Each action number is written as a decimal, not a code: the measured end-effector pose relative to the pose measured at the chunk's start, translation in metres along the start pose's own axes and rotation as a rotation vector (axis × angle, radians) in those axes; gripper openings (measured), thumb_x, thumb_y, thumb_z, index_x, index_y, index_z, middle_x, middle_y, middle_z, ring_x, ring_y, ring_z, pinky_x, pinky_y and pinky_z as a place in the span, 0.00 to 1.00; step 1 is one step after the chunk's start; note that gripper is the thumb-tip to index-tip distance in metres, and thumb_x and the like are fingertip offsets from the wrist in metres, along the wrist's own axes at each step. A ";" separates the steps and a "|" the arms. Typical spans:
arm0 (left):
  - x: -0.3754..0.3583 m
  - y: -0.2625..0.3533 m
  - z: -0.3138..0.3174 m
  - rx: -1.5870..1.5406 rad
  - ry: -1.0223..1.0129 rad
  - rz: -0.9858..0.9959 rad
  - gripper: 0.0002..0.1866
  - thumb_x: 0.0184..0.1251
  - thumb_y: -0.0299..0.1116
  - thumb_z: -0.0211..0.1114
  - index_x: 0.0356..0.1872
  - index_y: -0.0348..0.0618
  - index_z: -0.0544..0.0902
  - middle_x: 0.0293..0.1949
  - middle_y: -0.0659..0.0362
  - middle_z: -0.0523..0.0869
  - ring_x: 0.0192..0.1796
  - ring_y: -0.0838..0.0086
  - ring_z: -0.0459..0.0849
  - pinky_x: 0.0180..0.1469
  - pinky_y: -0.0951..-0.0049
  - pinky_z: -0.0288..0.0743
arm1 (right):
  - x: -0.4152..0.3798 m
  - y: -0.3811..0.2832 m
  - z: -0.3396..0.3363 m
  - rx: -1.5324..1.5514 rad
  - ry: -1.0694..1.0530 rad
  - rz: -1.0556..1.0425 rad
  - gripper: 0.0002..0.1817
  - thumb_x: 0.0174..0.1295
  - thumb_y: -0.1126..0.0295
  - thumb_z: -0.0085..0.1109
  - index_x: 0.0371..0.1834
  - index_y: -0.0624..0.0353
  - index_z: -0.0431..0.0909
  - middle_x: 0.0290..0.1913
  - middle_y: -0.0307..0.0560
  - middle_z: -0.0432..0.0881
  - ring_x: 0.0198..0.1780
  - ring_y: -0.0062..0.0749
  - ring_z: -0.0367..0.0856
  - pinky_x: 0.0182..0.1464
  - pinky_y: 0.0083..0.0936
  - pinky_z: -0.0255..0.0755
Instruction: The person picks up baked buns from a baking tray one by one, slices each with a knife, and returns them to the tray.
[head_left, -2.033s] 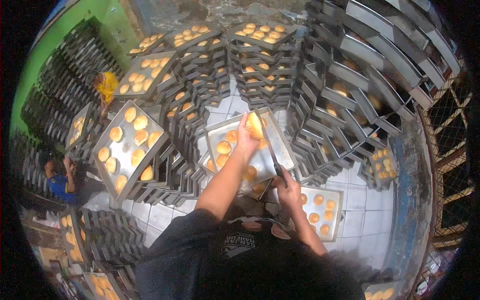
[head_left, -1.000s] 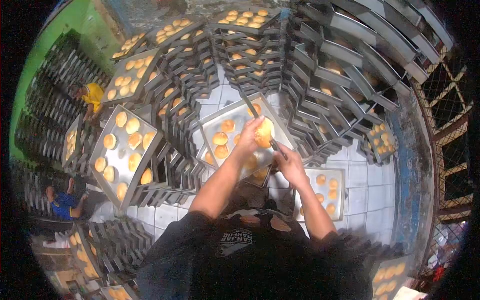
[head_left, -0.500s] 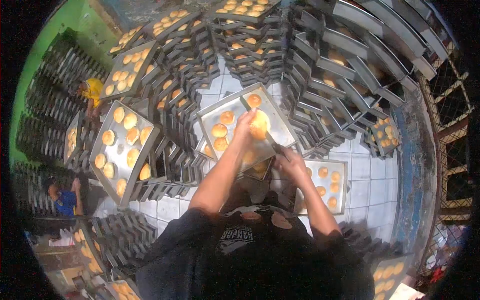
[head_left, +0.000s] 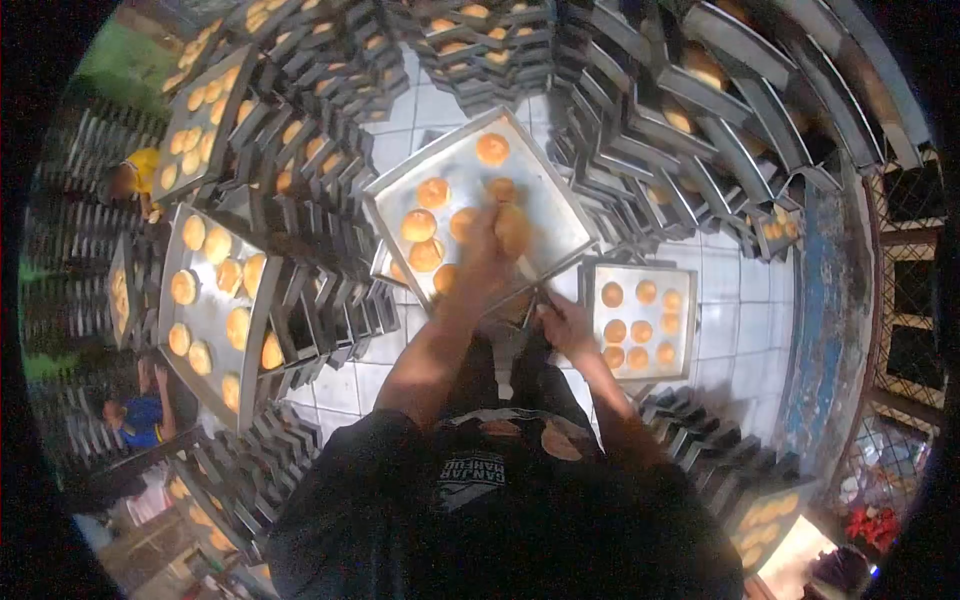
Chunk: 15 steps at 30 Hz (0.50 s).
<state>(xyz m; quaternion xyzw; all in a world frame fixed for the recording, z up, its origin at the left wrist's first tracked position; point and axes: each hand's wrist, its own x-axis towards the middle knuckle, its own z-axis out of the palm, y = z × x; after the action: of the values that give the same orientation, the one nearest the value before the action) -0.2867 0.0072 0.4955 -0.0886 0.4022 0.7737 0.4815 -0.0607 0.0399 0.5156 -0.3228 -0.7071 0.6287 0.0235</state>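
A metal tray (head_left: 385, 195) holding several round golden buns lies tilted in front of me. My left hand (head_left: 485, 250), blurred by motion, is over the middle of this tray. Its fingers are closed round a bun (head_left: 512, 231), which is blurred too. Just off the tray's lower right edge, my right hand (head_left: 565, 325) is closed around the end of a dark, thin tool (head_left: 541, 298). The rest of that tool is hard to make out.
A second tray of buns (head_left: 629, 326) lies at the right on the tiled floor (head_left: 745, 320). Zigzag stacks of trays stand around, with a bun tray (head_left: 250, 335) on top at left. Two people, in yellow (head_left: 145, 170) and blue (head_left: 142, 420), are at far left.
My right hand has moved slightly down and left, away from the tray's middle, with the tool. My left hand remains over the tray with a bun. The view has shifted, showing more floor.
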 end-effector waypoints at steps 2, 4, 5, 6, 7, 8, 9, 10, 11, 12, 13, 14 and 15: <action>0.005 0.004 -0.002 0.021 0.014 0.060 0.19 0.80 0.53 0.56 0.51 0.49 0.80 0.36 0.62 0.84 0.35 0.75 0.86 0.35 0.72 0.84 | -0.024 0.031 -0.010 -0.187 -0.087 0.259 0.20 0.74 0.67 0.57 0.67 0.62 0.76 0.49 0.51 0.88 0.53 0.38 0.85 0.57 0.36 0.78; 0.030 -0.009 -0.018 -0.003 0.033 -0.001 0.19 0.80 0.52 0.56 0.51 0.48 0.81 0.36 0.62 0.84 0.36 0.75 0.86 0.37 0.72 0.83 | -0.070 0.061 -0.014 0.012 0.033 0.061 0.21 0.74 0.67 0.58 0.67 0.62 0.76 0.57 0.55 0.85 0.57 0.35 0.82 0.59 0.35 0.75; 0.049 -0.017 -0.031 -0.014 0.045 -0.039 0.19 0.80 0.51 0.56 0.51 0.47 0.81 0.37 0.61 0.84 0.38 0.76 0.85 0.38 0.72 0.82 | -0.088 0.062 -0.020 0.098 0.049 0.196 0.20 0.73 0.66 0.58 0.65 0.61 0.77 0.49 0.48 0.82 0.48 0.29 0.79 0.50 0.30 0.72; 0.083 -0.041 -0.068 0.125 0.096 -0.070 0.20 0.80 0.51 0.57 0.50 0.44 0.82 0.38 0.60 0.85 0.39 0.75 0.85 0.40 0.70 0.81 | -0.103 0.059 -0.027 0.197 0.069 0.401 0.20 0.73 0.64 0.59 0.64 0.60 0.77 0.41 0.41 0.79 0.40 0.22 0.75 0.42 0.26 0.69; 0.114 -0.061 -0.099 0.263 0.143 -0.107 0.21 0.80 0.50 0.57 0.50 0.41 0.83 0.40 0.58 0.86 0.41 0.74 0.85 0.43 0.68 0.80 | -0.118 0.059 -0.030 0.295 0.117 0.553 0.19 0.72 0.62 0.60 0.62 0.59 0.78 0.33 0.34 0.76 0.32 0.16 0.71 0.33 0.21 0.66; 0.130 -0.071 -0.108 0.486 0.212 0.202 0.23 0.79 0.51 0.57 0.49 0.37 0.83 0.42 0.57 0.86 0.41 0.72 0.84 0.44 0.67 0.79 | -0.130 0.061 -0.032 0.369 0.163 0.662 0.19 0.72 0.61 0.61 0.60 0.58 0.79 0.25 0.27 0.74 0.23 0.10 0.67 0.24 0.17 0.63; 0.147 -0.077 -0.111 0.705 0.276 0.515 0.25 0.79 0.51 0.57 0.48 0.34 0.84 0.44 0.55 0.87 0.42 0.71 0.84 0.46 0.66 0.77 | -0.145 0.086 -0.031 0.392 0.201 0.583 0.18 0.72 0.62 0.60 0.60 0.58 0.79 0.29 0.28 0.75 0.27 0.11 0.70 0.25 0.17 0.64; 0.164 -0.069 -0.112 0.697 0.279 0.504 0.25 0.79 0.51 0.57 0.48 0.34 0.84 0.44 0.55 0.87 0.42 0.71 0.84 0.46 0.66 0.77 | -0.161 0.113 -0.029 0.415 0.235 0.503 0.16 0.72 0.64 0.59 0.59 0.58 0.79 0.32 0.29 0.76 0.31 0.13 0.74 0.27 0.16 0.65; 0.182 -0.051 -0.113 0.818 0.276 0.593 0.25 0.79 0.53 0.56 0.52 0.37 0.82 0.50 0.53 0.86 0.49 0.64 0.83 0.53 0.59 0.75 | -0.166 0.118 -0.025 0.592 0.292 0.571 0.14 0.72 0.66 0.59 0.56 0.58 0.79 0.32 0.30 0.76 0.31 0.15 0.75 0.27 0.17 0.65; 0.200 -0.029 -0.110 0.942 0.311 0.610 0.26 0.78 0.53 0.57 0.51 0.37 0.83 0.49 0.52 0.86 0.48 0.61 0.84 0.52 0.56 0.76 | -0.170 0.123 -0.021 0.767 0.364 0.634 0.11 0.72 0.68 0.58 0.53 0.59 0.79 0.32 0.31 0.76 0.31 0.17 0.76 0.27 0.18 0.66; 0.220 -0.007 -0.107 1.065 0.350 0.627 0.26 0.77 0.54 0.57 0.51 0.37 0.83 0.48 0.50 0.87 0.48 0.59 0.85 0.52 0.54 0.76 | -0.173 0.126 -0.013 0.754 0.399 0.643 0.11 0.72 0.67 0.57 0.52 0.60 0.79 0.31 0.32 0.77 0.30 0.18 0.76 0.27 0.19 0.66; 0.251 0.007 -0.113 1.124 0.387 0.594 0.26 0.76 0.54 0.58 0.48 0.36 0.84 0.44 0.51 0.88 0.45 0.60 0.86 0.49 0.55 0.78 | -0.172 0.128 -0.004 0.592 0.394 0.651 0.11 0.72 0.67 0.56 0.50 0.62 0.80 0.29 0.34 0.77 0.28 0.20 0.75 0.28 0.20 0.67; 0.282 0.021 -0.119 1.184 0.422 0.558 0.27 0.75 0.54 0.59 0.45 0.34 0.85 0.40 0.51 0.89 0.42 0.61 0.88 0.45 0.57 0.79 | -0.171 0.128 0.006 0.432 0.388 0.657 0.12 0.72 0.66 0.55 0.49 0.63 0.80 0.28 0.36 0.78 0.27 0.21 0.75 0.28 0.21 0.67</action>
<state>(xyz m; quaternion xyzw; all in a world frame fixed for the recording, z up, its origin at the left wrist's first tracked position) -0.4805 0.1086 0.2798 0.1477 0.8502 0.4848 0.1428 0.1265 -0.0481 0.4617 -0.6303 -0.4015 0.6641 0.0217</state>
